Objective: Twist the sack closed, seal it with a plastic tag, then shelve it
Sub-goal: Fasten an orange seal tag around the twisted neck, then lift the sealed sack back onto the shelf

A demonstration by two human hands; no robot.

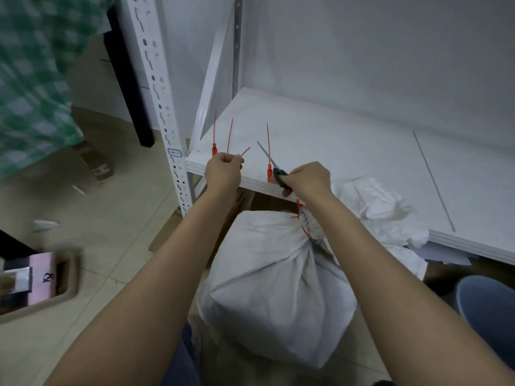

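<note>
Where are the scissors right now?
In the head view, the scissors are in the right hand, blades over the white shelf's front edge, beside a red tag.

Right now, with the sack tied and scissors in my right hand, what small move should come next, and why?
Probably lay the scissors and the cut red strip on the shelf. The sack already wears a red tag around its twisted neck, yet the right hand and left hand are both occupied, and lifting it likely needs both.
</note>
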